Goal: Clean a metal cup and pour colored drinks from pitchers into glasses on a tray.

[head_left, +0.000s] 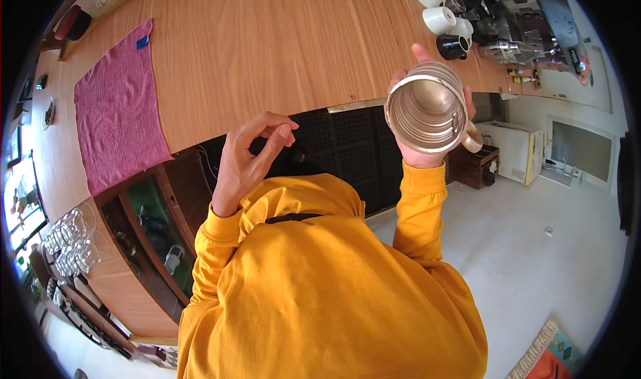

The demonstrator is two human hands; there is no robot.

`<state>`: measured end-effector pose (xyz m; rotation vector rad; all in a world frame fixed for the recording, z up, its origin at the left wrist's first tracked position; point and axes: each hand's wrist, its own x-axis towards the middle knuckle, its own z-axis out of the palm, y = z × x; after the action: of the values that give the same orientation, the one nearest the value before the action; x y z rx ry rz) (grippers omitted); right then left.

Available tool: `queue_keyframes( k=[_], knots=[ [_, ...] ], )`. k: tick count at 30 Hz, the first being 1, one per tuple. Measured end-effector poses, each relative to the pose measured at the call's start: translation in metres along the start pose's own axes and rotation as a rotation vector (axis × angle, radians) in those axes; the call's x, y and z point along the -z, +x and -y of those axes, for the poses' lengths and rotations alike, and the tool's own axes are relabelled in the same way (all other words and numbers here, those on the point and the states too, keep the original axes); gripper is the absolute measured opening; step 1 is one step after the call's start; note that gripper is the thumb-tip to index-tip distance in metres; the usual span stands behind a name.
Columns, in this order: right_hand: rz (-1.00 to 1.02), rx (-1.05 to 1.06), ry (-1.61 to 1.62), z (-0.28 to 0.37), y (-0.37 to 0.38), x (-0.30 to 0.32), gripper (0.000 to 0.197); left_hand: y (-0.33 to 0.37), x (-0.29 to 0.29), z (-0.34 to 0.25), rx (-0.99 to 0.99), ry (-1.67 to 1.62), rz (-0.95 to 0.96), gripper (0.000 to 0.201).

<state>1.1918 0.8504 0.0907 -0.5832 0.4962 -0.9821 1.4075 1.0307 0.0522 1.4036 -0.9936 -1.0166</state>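
Observation:
My right hand (420, 155) grips a silvery metal mug (427, 115) from behind. The mug's round mouth faces me, its inner wall is ringed with ridges, and no contents show inside. Its handle (473, 137) sticks out at the lower right. Fingertips show past the mug's far rim and sides, while the rest of that hand is hidden behind it. Near the counter's front edge, my left hand (250, 155) hovers with fingers curled in and the thumb close to their tips. Nothing shows in it.
A wooden counter (267, 45) runs across in front, with a pink cloth (120, 112) draped at its left. White cups (439, 20), a black cup (452, 46) and glassware stand at the far right. Wire racks (72, 245) sit at the left, and a floor cabinet (511, 149) at the right.

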Motion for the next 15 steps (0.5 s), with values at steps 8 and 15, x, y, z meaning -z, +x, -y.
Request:
queue_keyframes(
  k=[8,15],
  knots=[
    [0.327,-0.237,0.096,-0.053,0.007,-0.098,0.088,-0.023,0.115,0.006,-0.119,0.024,-0.066,0.019],
    [0.244,-0.356,0.039,-0.107,-0.003,-0.177,0.082,-0.028,0.207,0.029,-0.157,0.287,-0.230,0.011]
  ],
)
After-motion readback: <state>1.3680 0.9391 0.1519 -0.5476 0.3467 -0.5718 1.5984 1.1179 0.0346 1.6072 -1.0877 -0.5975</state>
